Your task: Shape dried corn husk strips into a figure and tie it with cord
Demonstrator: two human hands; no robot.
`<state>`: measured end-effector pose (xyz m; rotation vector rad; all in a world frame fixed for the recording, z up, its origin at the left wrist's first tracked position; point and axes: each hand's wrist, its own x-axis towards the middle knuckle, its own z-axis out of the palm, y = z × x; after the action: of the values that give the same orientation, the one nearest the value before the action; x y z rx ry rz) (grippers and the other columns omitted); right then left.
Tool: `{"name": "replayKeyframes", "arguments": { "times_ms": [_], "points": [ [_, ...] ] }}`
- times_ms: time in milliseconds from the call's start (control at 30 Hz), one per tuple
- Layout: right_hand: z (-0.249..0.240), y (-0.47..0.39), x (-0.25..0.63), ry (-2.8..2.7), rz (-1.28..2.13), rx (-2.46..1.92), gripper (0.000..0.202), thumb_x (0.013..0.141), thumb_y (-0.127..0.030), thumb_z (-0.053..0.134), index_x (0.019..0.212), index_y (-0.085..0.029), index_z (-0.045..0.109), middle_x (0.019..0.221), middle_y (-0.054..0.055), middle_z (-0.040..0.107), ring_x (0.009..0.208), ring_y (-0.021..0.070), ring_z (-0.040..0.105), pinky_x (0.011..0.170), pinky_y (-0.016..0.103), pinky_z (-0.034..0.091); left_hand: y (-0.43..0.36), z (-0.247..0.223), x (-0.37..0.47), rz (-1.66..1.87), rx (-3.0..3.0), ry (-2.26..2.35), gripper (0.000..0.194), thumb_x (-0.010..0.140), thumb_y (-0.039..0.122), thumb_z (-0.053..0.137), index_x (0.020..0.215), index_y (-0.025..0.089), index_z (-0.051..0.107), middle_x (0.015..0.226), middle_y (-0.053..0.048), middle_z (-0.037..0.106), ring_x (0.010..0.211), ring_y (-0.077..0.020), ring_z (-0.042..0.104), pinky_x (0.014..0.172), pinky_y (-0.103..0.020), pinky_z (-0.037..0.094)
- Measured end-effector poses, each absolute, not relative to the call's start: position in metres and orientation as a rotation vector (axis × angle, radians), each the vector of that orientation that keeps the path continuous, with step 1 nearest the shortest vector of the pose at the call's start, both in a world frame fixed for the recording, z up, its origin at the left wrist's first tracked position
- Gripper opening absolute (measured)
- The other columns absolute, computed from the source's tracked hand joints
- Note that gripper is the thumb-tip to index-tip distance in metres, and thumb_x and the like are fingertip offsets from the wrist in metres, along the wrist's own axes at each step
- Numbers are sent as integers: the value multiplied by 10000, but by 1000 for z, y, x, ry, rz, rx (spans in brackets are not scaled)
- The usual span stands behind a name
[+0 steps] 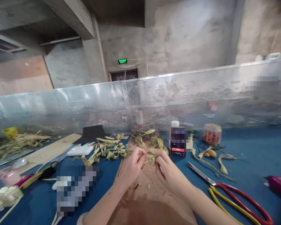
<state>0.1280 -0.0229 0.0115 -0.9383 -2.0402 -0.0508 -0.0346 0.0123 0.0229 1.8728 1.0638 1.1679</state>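
Observation:
My left hand (134,162) and my right hand (165,165) are close together over a brown board (152,190). Fingertips on both sides are closed in a pinch on a small pale-green piece of dried leaf (151,159) between them. The exact grip points are partly covered by the fingers. Just beyond the hands, wider dried leaves (158,142) lie at the board's far end. A pile of shredded, curled leaf bits (111,151) rests to the left. Small crumbs are scattered on the board below my wrists.
Red-and-yellow-handled scissors (212,181) lie partly open at right. Behind them are a jar (212,133), a propped phone (178,142) and a white-capped bottle (175,124). A white case (80,150) lies left. A perforated metal screen (154,100) crosses the back.

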Motion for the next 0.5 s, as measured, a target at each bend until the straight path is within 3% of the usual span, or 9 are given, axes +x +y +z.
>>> {"name": "replayKeyframes", "arguments": {
  "times_ms": [133, 267, 500],
  "points": [
    [10, -23, 128, -2021, -30, -944, 151, 821, -52, 361, 777, -193, 393, 900, 70, 430, 798, 181, 473, 737, 353, 455, 15, 20, -34, 1169, 1830, 993, 245, 838, 466, 399, 870, 228, 453, 564, 66, 399, 481, -98, 376, 479, -205, 307],
    [9, -23, 127, -2025, -40, -932, 153, 816, -46, 360, 786, -192, 397, 897, 71, 430, 799, 184, 478, 731, 354, 455, 12, 23, -33, 1148, 1816, 993, 324, 842, 492, 362, 718, 205, 448, 522, 65, 379, 463, -96, 363, 479, -209, 317],
    [5, -20, 125, -1961, -45, -962, 167, 801, -42, 379, 740, -196, 401, 841, 59, 441, 768, 184, 472, 692, 345, 450, 8, 30, -33, 1008, 1875, 926, 262, 772, 432, 525, 730, 175, 499, 531, 49, 475, 498, -99, 425, 523, -212, 342]
  ]
}}
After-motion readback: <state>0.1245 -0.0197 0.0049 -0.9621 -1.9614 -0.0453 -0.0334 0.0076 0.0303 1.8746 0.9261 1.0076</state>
